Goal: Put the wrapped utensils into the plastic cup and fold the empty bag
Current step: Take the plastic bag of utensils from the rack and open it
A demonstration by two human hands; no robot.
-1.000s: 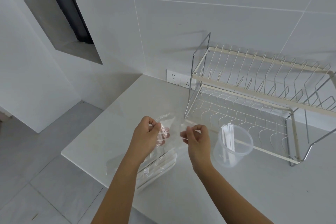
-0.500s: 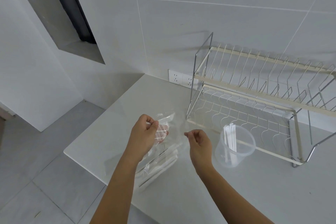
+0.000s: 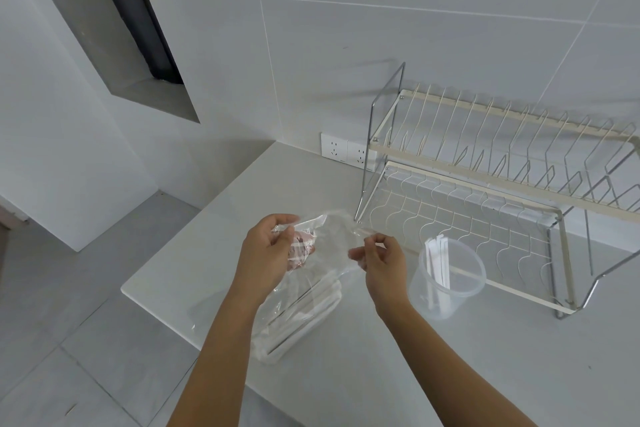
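Observation:
A clear plastic bag (image 3: pixel 325 243) is held up over the white counter, and several white wrapped utensils (image 3: pixel 304 315) lie in its lower part near the counter's front edge. My left hand (image 3: pixel 266 250) grips the bag's top left edge. My right hand (image 3: pixel 379 255) pinches the bag's opposite edge, so the mouth is spread between them. To the right stands a clear plastic cup (image 3: pixel 446 277) with a few white wrapped utensils (image 3: pixel 439 262) upright inside it.
A two-tier wire dish rack (image 3: pixel 485 184) stands against the tiled wall just behind the cup. A white wall socket (image 3: pixel 346 151) sits left of the rack. The counter (image 3: pixel 450 374) ends at its left and front edges, with grey floor tiles below.
My hands have drawn a little further apart, stretching the bag's mouth wider. The cup and the utensils in it have not moved.

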